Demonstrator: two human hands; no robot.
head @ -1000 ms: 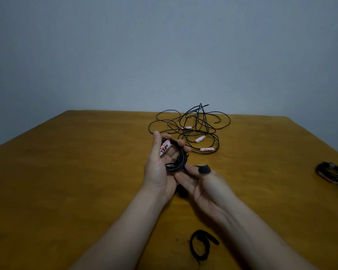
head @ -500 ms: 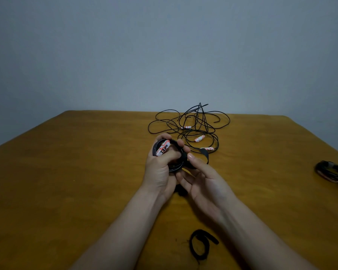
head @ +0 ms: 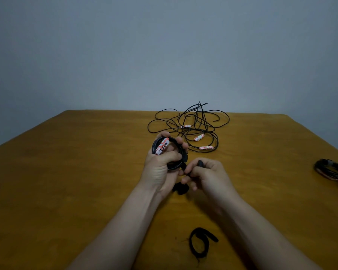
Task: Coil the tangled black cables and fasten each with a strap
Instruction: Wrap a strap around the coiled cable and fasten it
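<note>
Head view: left hand [head: 160, 171] round coil [head: 155, 148], right hand [head: 209, 176] in pinch on strap [head: 200, 163] (seemingly); tangle [head: 199, 137] beyond

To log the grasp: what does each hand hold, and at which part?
The left hand grips the coiled cable around its near side; the right hand pinches the strap by its loose end.

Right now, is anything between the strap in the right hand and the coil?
Nothing visible. The left hand grips the coiled cable, and the right hand pinches the strap right beside the coil's edge. The loose tangle lies farther back.
</note>
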